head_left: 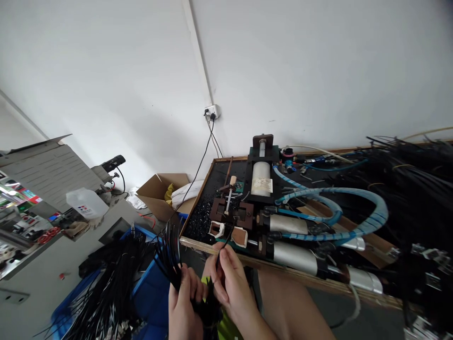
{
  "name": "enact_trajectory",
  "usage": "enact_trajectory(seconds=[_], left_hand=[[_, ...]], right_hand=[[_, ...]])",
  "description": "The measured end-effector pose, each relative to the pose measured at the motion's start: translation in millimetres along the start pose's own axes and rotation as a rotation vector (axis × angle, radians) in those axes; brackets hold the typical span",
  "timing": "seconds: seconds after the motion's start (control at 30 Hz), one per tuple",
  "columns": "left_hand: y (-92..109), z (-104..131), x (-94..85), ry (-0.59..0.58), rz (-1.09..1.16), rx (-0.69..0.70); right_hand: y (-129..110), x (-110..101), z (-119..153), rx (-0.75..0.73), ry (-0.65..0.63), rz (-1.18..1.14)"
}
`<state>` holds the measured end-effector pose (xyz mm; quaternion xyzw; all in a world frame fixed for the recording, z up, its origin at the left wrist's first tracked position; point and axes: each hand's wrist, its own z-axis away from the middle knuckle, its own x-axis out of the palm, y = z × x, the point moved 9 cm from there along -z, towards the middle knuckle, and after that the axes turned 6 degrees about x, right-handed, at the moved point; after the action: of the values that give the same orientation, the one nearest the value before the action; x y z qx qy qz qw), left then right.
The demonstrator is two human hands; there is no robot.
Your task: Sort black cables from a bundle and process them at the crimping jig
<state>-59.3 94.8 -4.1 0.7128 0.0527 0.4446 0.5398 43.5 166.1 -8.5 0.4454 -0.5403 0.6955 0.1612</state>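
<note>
My left hand (186,295) is closed round a bundle of thin black cables (170,252), whose ends fan upward and whose lower part hangs below the hand. Close beside it, my right hand (230,278) pinches a single black cable (229,238) between thumb and forefinger. That cable points up toward the gap between two brown metal blocks (244,213) of a bench machine. Two pads with white edges (239,237) sit just in front of the blocks. Whether the cable's tip touches the machine I cannot tell.
Silver air cylinders (295,257) and blue hoses (375,208) fill the bench's right side, with a black cable heap (399,170) behind. Small black scraps (200,215) lie left of the blocks. A blue bin (150,295) of cables and a cardboard box (152,191) stand left.
</note>
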Motion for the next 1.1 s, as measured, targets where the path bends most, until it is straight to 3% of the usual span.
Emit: enact_trajectory(seconds=[0.27,0.43,0.6,0.67,0.83,1.1], left_hand=[[1.3,-1.8,7.6,-0.125,0.023,-0.081],[-0.9,2.2,6.8,-0.067,0.073,-0.096],[-8.2,0.1,2.1,-0.175,0.060,-0.151],[-8.6,0.2,1.6,-0.200,0.052,-0.154],[-2.2,7.3,6.1,-0.112,0.061,-0.115],[-0.4,9.9,10.9,-0.094,0.048,-0.123]], right_hand=[[15.1,-12.9,-1.9,0.120,0.193,-0.198],[17.7,-4.5,-4.6,0.157,0.048,-0.336],[19.1,2.2,-3.4,0.224,-0.065,-0.473],[19.4,2.9,-2.9,0.237,-0.070,-0.500],[18.0,3.1,-2.0,0.201,-0.045,-0.473],[23.2,-4.4,-2.9,0.167,0.031,-0.422]])
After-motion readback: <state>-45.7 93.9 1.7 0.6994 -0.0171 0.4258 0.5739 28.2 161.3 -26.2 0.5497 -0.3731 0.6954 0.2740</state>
